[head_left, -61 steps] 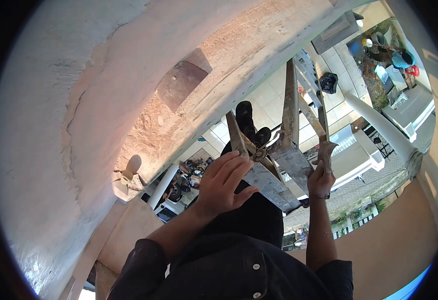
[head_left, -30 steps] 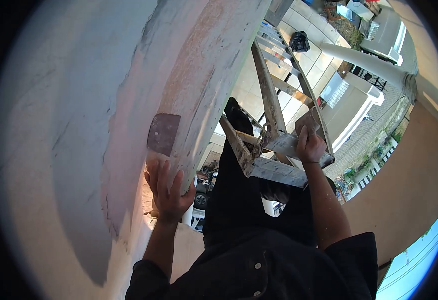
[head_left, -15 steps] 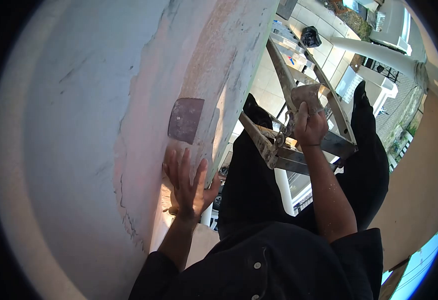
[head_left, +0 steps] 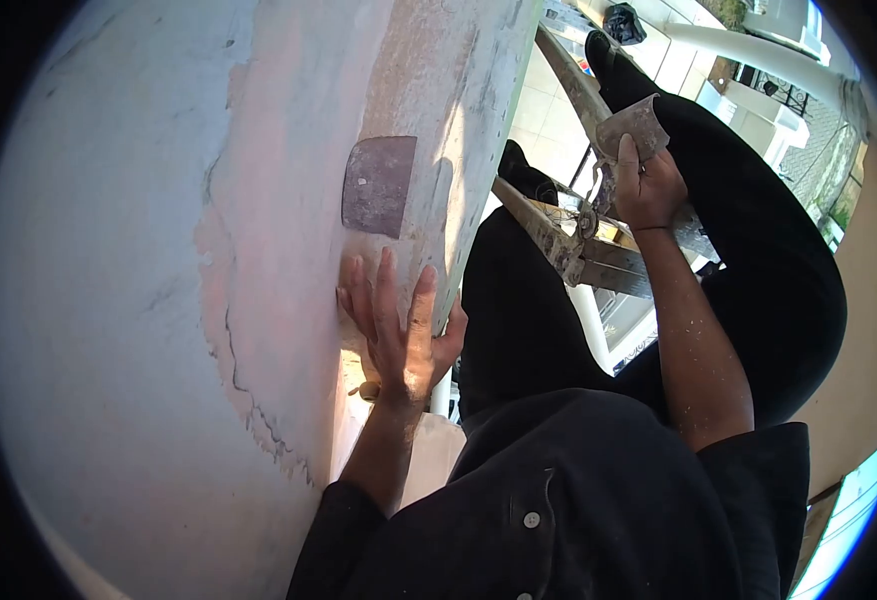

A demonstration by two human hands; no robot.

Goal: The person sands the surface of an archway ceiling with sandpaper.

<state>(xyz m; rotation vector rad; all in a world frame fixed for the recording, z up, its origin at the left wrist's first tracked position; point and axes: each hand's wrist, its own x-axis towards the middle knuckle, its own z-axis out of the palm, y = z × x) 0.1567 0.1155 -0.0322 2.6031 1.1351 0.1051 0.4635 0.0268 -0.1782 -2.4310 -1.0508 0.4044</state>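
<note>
A person's left thigh (head_left: 508, 310) and right thigh (head_left: 783, 280) straddle the top of a worn stepladder (head_left: 608, 268), whose hinge and nearer rails fill the space between them. One long ladder rail (head_left: 570, 85) runs up the view toward its far left, passing behind the curved brown sheet (head_left: 630, 130); whether sheet and rail touch cannot be told. Farther off are a tiled floor (head_left: 538, 110), a black bag (head_left: 623, 24) on it and a white column (head_left: 758, 52). On the left a pale wall (head_left: 128, 250) takes up much of the view, with a ragged crack (head_left: 233, 350) in its plaster; its green-tinged edge stands between the left hand (head_left: 403, 335) and the ladder.

The curved brown sheet is in the right hand (head_left: 650, 190), above the ladder and well apart from the wall. Its longer side runs across the view, right end higher, and its free edge points up and away from the wrist. The right hand's grip is closed on the near edge, thumb on the face. The left hand's grip is wide open, fingers spread over the wall and holding nothing; its fingertips lie just below a flat purplish sheet (head_left: 378, 190), whose long axis runs roughly along the wall's edge.
</note>
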